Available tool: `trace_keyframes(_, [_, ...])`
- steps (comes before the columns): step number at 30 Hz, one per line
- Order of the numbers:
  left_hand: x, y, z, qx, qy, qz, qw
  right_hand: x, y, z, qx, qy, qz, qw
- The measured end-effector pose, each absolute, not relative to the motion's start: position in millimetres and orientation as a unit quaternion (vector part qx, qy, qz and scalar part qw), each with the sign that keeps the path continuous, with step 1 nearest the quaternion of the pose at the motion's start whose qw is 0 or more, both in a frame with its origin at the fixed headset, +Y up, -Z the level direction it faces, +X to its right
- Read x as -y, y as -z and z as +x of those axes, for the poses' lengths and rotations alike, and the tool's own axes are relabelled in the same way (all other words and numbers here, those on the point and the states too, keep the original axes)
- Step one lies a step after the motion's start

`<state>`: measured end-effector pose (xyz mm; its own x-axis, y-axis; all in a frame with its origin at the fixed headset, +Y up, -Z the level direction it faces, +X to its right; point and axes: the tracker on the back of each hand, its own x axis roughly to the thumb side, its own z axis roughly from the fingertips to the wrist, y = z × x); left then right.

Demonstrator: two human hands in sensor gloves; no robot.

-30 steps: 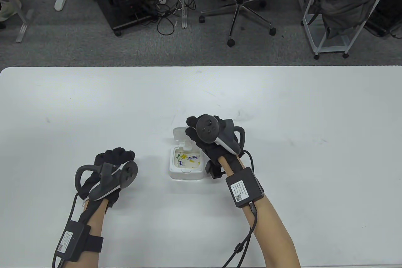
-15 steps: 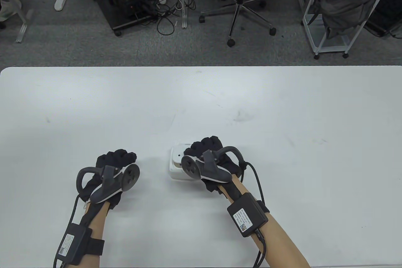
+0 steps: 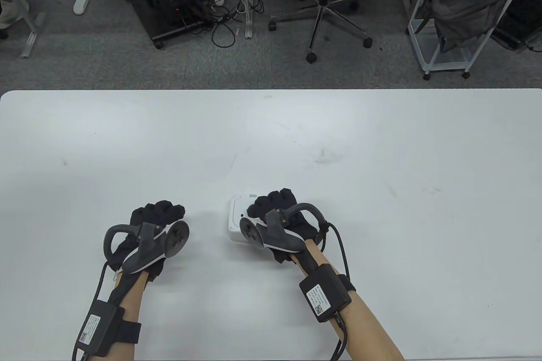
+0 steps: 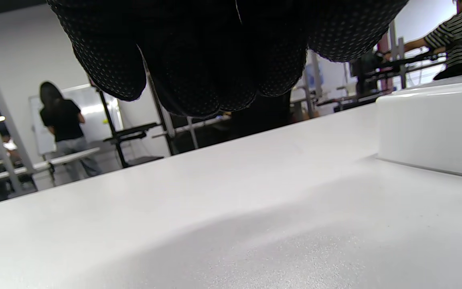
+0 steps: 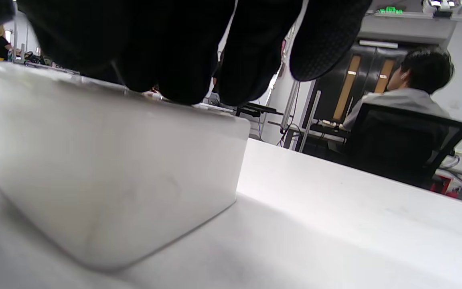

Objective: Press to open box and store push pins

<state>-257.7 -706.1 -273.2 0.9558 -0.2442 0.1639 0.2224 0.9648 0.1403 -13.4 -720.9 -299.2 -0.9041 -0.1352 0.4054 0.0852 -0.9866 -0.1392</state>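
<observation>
1. white box near the middle of the tabletop's near edge, lid down.
2. right hand lying over its right part, fingers curled down onto the lid, pressing rather than gripping.
3. left hand resting on the tabletop well to the left, loosely curled, holding nothing.
4. right hand plainly nearer; box directly beneath its fingertips.
5. push pins not visible now.

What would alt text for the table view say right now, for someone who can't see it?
The right hand in a black sensor glove rests on top of a small white plastic box with its lid down, near the front of a white table. The left hand, also gloved, rests on the table to the box's left, apart from it.
</observation>
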Motion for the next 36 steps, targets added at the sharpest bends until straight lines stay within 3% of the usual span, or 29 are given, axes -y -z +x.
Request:
trace_keyframes(13, [706.3, 272.4, -256.1, 0.093, 0.116, 0.060, 0.987, 659.4, 291.7, 89.1, -0.067, 0.990, -0.111, -0.064])
trace_keyframes(18, [706.5, 272.6, -255.0, 0.095, 0.117, 0.058, 0.987, 668.9, 279.7, 129.4, -0.077, 0.993, -0.075, -0.056])
trace_keyframes(22, [706.8, 272.3, -254.9, 0.095, 0.114, 0.057, 0.987, 690.4, 273.2, 155.6, -0.044, 0.990, -0.046, -0.125])
trace_keyframes(36, [710.0, 270.8, -250.1, 0.103, 0.113, 0.055, 0.987, 701.9, 271.3, 181.9, -0.045, 0.987, -0.013, -0.155])
